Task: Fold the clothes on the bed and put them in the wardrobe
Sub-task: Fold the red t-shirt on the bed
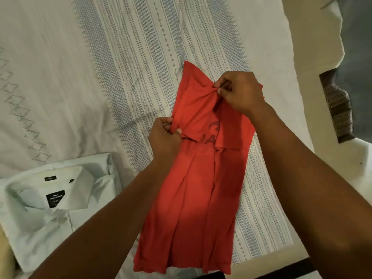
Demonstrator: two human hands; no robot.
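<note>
On the bed [60, 57], over the striped band of the cover, a red T-shirt [191, 198] lies lengthwise, sides already turned in to make a narrow strip. Left hand [164, 135] pinches the left edge about mid-length, thumb and fingers clamped on a small bunch of cloth. Right hand [239, 91] pinches the far end, fingertips closed on a twist of fabric near the top. Far part is lifted and rumpled — a dark print shows on it. Near part rests flat toward the person.

Likely step: bringing the far end over the near half. To do it well, I'd judge both pinches should sit at matching corners, the cloth pulled taut crosswise before lowering, edges lined up, then smoothed flat.

Folded pale collared shirt [56, 202] sits at the left, well apart — done, it seems. Wardrobe not in view.
</note>
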